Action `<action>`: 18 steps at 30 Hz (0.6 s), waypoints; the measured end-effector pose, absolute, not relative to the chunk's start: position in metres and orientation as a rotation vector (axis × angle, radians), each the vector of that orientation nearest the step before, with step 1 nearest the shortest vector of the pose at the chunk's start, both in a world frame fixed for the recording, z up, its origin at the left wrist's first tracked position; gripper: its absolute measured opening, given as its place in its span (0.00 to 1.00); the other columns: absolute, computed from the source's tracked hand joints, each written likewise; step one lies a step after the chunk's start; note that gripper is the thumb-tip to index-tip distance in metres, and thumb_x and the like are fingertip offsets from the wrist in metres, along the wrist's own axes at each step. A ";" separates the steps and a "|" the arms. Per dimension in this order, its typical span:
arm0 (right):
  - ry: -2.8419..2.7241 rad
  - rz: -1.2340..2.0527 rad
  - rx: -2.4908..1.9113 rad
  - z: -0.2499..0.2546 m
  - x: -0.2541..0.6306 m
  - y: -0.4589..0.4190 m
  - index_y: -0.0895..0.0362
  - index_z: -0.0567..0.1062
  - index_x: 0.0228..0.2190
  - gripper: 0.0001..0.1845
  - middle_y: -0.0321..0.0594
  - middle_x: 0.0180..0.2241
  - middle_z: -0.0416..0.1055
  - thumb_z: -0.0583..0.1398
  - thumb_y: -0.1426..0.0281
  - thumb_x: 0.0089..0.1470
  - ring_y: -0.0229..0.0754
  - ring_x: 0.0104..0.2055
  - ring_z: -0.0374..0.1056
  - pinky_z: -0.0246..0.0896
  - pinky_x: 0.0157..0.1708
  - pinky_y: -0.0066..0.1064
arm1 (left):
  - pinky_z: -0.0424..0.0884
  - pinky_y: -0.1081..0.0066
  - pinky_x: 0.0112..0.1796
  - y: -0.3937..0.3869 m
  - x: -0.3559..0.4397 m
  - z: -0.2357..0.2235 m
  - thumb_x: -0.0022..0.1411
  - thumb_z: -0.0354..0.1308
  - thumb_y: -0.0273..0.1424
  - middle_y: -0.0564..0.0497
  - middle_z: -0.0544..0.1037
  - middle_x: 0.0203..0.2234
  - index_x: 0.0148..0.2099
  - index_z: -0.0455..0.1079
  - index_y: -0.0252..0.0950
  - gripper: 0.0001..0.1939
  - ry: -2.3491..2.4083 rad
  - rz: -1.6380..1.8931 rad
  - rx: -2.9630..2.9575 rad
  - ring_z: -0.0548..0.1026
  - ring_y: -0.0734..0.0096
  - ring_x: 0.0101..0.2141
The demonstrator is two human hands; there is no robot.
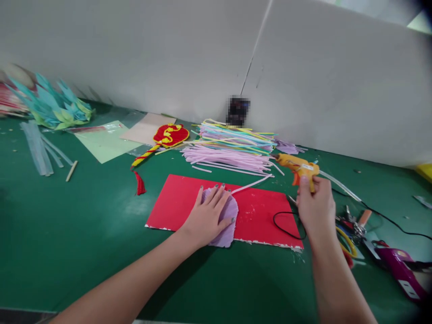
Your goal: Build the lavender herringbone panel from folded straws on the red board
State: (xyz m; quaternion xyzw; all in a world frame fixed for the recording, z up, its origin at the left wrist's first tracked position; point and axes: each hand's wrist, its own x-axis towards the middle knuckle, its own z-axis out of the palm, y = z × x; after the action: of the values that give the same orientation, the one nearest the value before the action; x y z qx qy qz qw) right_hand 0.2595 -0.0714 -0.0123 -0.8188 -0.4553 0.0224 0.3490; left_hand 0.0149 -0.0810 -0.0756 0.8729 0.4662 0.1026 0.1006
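Note:
My left hand [209, 215] lies flat with fingers spread, pressing on a pale purple scalloped piece [230, 225]. Under that piece is a red board [263, 216] with ragged white edges. From the purple piece a thin light-coloured pipe cleaner [251, 183] sticks out toward the upper right. My right hand [315, 202] is closed around the handle of a yellow hot glue gun [297, 165], held above the board's right end. Its nozzle points left, and a clear glue stick [339, 183] comes out of its back.
Bundles of pastel pipe cleaners [229, 157] lie behind the board. A red and yellow fan-shaped ornament [171, 136] with a tassel [139, 183], glue sticks [37, 148] and blue-green paper shapes [56, 105] are leftward. At right are a purple-handled tool [398, 265] and a black cord [388, 219].

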 end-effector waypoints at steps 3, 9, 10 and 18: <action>-1.234 0.091 -2.121 -0.013 0.235 -0.073 0.55 0.65 0.40 0.31 0.45 0.34 0.71 0.53 0.43 0.43 0.48 0.32 0.67 0.55 0.30 0.34 | 0.41 0.46 0.57 -0.080 0.015 -0.074 0.62 0.45 0.46 0.43 0.46 0.63 0.65 0.43 0.38 0.34 1.356 0.303 2.554 0.44 0.55 0.62; -1.331 0.234 -2.143 -0.035 0.211 -0.073 0.54 0.62 0.42 0.33 0.44 0.35 0.71 0.55 0.44 0.40 0.51 0.35 0.68 0.56 0.31 0.35 | 0.51 0.51 0.55 -0.066 0.005 -0.068 0.62 0.49 0.37 0.45 0.62 0.56 0.55 0.58 0.39 0.19 1.603 0.615 2.307 0.58 0.60 0.57; -1.333 0.244 -2.144 -0.040 0.210 -0.073 0.54 0.62 0.42 0.33 0.44 0.35 0.72 0.55 0.44 0.41 0.51 0.36 0.68 0.56 0.32 0.35 | 0.55 0.54 0.53 -0.062 0.002 -0.067 0.62 0.50 0.36 0.45 0.66 0.52 0.51 0.62 0.38 0.16 1.693 0.687 2.233 0.62 0.60 0.54; -1.337 0.286 -2.134 -0.059 0.216 -0.071 0.54 0.63 0.42 0.31 0.45 0.37 0.72 0.56 0.47 0.42 0.51 0.37 0.68 0.58 0.31 0.35 | 0.63 0.60 0.42 -0.047 -0.007 -0.072 0.57 0.56 0.34 0.50 0.71 0.36 0.37 0.68 0.38 0.07 1.785 0.736 1.928 0.69 0.62 0.41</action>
State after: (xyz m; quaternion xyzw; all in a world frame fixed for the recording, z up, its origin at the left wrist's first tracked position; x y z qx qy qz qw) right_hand 0.2164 -0.0714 -0.0594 -0.8036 -0.5033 0.1078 0.2988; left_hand -0.0069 -0.0475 -0.0720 0.6914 0.6404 0.2642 0.2050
